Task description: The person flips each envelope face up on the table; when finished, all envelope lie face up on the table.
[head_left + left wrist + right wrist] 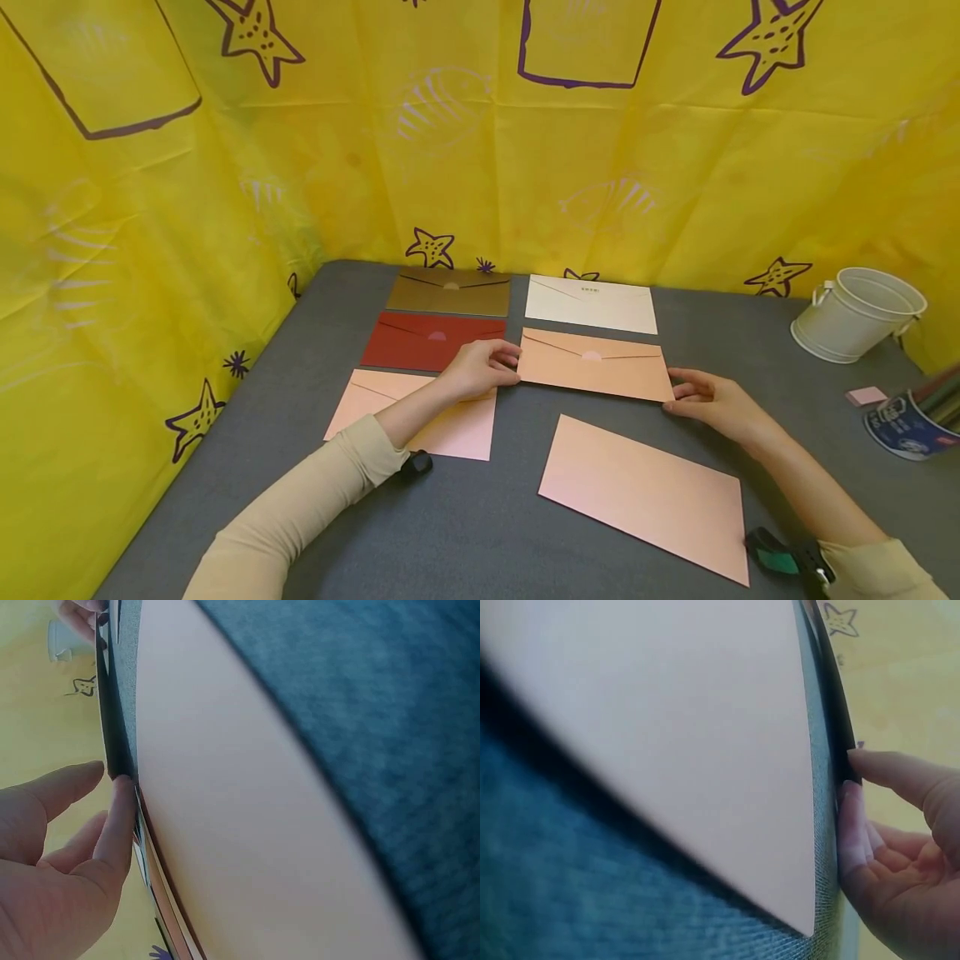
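Observation:
A peach-orange envelope, its flap closed with a pale round seal, lies between both hands in the head view. My left hand pinches its left edge between thumb and fingers. At the right edge, near the lower corner, my right hand pinches it too. Seen edge-on in the wrist views, the envelope is a dark thin strip. Nearer to me is a plain pink envelope, set at a slant. My left forearm partly covers another pink envelope.
Behind the left hand lie a red envelope and a gold-brown envelope. A cream envelope is at the back. On the right stand a white bucket and a blue tin, beside a small pink block. Yellow cloth borders the grey table.

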Demonstrator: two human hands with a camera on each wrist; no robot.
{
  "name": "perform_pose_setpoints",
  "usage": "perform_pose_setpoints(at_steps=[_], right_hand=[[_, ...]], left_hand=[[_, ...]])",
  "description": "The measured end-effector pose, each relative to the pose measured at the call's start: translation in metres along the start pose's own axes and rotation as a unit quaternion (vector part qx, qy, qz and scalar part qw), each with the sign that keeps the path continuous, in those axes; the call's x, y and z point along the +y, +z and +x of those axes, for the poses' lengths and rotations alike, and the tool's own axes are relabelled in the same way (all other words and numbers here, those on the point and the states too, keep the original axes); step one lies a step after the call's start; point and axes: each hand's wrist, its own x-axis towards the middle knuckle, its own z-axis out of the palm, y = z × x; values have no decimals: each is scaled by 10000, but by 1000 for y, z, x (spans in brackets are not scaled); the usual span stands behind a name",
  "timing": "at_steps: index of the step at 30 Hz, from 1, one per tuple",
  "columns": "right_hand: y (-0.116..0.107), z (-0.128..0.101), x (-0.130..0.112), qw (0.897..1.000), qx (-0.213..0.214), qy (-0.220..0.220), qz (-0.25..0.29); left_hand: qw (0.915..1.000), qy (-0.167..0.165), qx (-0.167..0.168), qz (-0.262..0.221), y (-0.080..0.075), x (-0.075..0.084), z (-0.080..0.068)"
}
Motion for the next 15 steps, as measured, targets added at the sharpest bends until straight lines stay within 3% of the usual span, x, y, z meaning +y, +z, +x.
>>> perform_pose_setpoints(at_steps=[8, 15], right_hand=[[0, 2, -1, 9999, 6, -41, -111], [0, -1, -1, 9995, -30, -84, -310]], left_hand=[[9998, 38, -84, 191, 0, 0, -1], [9966, 456, -344, 589, 1, -1, -6]])
